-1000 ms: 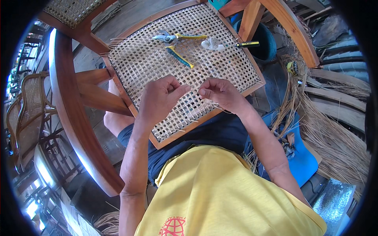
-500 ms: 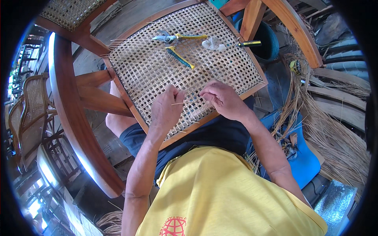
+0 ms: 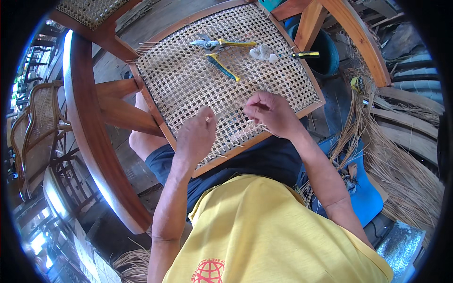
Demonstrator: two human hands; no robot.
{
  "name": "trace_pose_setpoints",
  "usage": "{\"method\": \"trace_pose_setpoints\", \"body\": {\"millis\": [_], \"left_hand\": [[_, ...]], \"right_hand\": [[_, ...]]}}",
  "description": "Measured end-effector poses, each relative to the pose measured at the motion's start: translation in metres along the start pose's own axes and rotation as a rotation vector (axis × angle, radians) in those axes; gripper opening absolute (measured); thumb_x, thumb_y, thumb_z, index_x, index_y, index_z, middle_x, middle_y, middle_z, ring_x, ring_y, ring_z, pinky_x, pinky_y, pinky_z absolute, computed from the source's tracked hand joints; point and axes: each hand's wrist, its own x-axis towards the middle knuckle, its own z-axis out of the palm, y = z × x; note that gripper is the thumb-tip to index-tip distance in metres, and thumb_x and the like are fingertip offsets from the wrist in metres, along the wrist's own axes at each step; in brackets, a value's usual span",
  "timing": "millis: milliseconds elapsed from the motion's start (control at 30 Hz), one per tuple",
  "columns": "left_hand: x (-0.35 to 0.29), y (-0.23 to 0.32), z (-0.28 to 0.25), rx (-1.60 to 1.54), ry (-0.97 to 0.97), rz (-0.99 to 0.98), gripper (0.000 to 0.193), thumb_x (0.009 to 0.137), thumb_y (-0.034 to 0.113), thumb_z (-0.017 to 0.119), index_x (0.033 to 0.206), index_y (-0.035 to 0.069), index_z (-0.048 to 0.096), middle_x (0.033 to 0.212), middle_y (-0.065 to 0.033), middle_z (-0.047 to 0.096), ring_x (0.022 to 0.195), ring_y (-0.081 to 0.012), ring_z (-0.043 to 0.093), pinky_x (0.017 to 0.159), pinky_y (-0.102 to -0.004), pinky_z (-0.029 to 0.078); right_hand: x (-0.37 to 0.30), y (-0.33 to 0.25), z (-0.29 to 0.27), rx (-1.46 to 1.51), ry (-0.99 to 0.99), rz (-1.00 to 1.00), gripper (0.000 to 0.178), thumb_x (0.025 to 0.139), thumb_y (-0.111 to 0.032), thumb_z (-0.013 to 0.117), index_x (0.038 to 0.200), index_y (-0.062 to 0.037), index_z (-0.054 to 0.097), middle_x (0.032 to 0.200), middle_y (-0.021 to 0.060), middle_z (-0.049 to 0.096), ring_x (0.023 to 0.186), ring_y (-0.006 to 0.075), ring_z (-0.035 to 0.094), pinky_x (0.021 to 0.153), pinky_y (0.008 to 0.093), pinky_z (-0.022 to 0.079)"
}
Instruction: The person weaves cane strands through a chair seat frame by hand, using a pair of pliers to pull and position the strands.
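Woven cane webbing [image 3: 188, 89] fills a wooden chair-seat frame [image 3: 233, 152] lying over my lap. My left hand [image 3: 194, 136] hovers over its near left part, thumb and fingers curled together; whatever is between them is too small to make out. To the right, my right hand [image 3: 274, 113] is closed in a pinch on a thin cane strand [image 3: 253, 122], whose pale end shows below the fingers. Pruning shears [image 3: 210, 45] with yellow and green handles lie spread on the far webbing. Beside them sit a whitish crumpled lump [image 3: 263, 53] and a tool with a black-and-yellow handle [image 3: 306, 54].
Curved wooden chair parts rise at the left [image 3: 87, 127] and far right [image 3: 354, 35]. A dark green bucket [image 3: 325, 54] stands behind the frame. Long loose cane strands [image 3: 391, 165] heap at the right, near a blue plastic piece [image 3: 370, 188]. Cane-backed chairs [image 3: 42, 113] stand at far left.
My hands have drawn apart; the left has dropped slightly, the right has moved a little right. The strand that lay across the left fingers no longer shows there. The view has shifted slightly.
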Motion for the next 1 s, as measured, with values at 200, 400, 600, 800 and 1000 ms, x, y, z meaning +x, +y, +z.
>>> {"method": "trace_pose_setpoints", "body": {"millis": [200, 400, 600, 800, 1000], "left_hand": [[-0.001, 0.018, 0.025, 0.231, -0.183, 0.15, 0.024, 0.097, 0.023, 0.06, 0.091, 0.001, 0.067, 0.079, -0.0235, 0.069, 0.077, -0.0437, 0.069, 0.075, -0.0537, 0.055], [0.017, 0.037, 0.025, 0.432, -0.311, 0.094, 0.025, 0.095, 0.025, 0.063, 0.09, 0.002, 0.07, 0.082, -0.0204, 0.072, 0.081, -0.0396, 0.072, 0.075, -0.0497, 0.058], [0.029, 0.051, 0.024, 0.467, -0.37, 0.081, 0.024, 0.094, 0.024, 0.065, 0.09, 0.002, 0.072, 0.086, -0.0207, 0.073, 0.088, -0.0384, 0.074, 0.076, -0.0484, 0.059], [0.025, 0.037, 0.053, 0.373, -0.303, 0.111, 0.025, 0.097, 0.02, 0.058, 0.09, 0.0, 0.071, 0.085, -0.0211, 0.073, 0.085, -0.0372, 0.074, 0.074, -0.048, 0.058], [0.028, -0.012, 0.052, -0.086, -0.307, 0.225, 0.038, 0.103, 0.026, 0.046, 0.09, -0.004, 0.063, 0.074, -0.0202, 0.071, 0.062, -0.0289, 0.071, 0.062, -0.0437, 0.056]], "right_hand": [[-0.003, 0.023, -0.002, -0.618, 0.134, -0.069, 0.022, 0.084, -0.02, 0.075, 0.082, 0.0006, 0.068, 0.087, 0.0158, 0.059, 0.088, 0.035, 0.062, 0.081, 0.0445, 0.048], [-0.005, 0.028, 0.006, -0.653, 0.2, -0.043, 0.025, 0.082, -0.022, 0.078, 0.075, 0.0003, 0.068, 0.085, 0.016, 0.06, 0.086, 0.0334, 0.062, 0.079, 0.043, 0.049], [-0.003, 0.023, 0.003, -0.616, 0.175, 0.014, 0.025, 0.082, -0.021, 0.08, 0.073, -0.0006, 0.067, 0.086, 0.0157, 0.061, 0.084, 0.0326, 0.063, 0.076, 0.0422, 0.049], [-0.001, 0.023, 0.015, -0.693, 0.186, 0.022, 0.027, 0.081, -0.025, 0.083, 0.077, -0.0023, 0.069, 0.088, 0.0137, 0.062, 0.086, 0.0345, 0.063, 0.076, 0.0439, 0.05], [-0.009, 0.024, 0.019, -0.708, 0.249, -0.105, 0.022, 0.087, -0.023, 0.076, 0.082, -0.0026, 0.069, 0.086, 0.0135, 0.062, 0.086, 0.035, 0.063, 0.077, 0.0452, 0.05]]}}
